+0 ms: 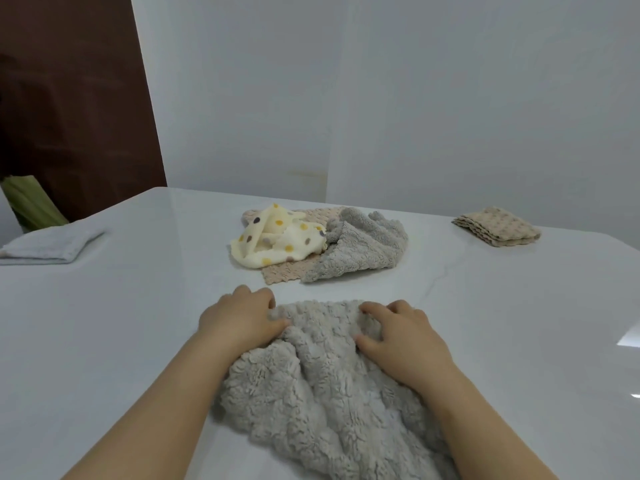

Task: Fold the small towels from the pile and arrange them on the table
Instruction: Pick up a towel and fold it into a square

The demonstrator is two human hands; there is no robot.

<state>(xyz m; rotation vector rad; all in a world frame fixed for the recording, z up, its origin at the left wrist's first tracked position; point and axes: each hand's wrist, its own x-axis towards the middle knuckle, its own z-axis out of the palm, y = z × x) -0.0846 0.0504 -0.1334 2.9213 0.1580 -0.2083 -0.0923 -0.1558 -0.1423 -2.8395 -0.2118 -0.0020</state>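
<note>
The grey towel [329, 393] lies rumpled on the worktop [138, 306], just nearer than the pile [311, 240]. The left grip [239, 320] clasps its far left corner, fingers curled over the edge. The right grip [401, 337] rests on its far right corner with fingers bent; I cannot tell whether it pinches the cloth. A beige stack [497, 226] sits right of the pile.

A pale wall [415, 98] fills the background. Left of it stands a dark brown panel [76, 98], a green striped thing [31, 202] below
</note>
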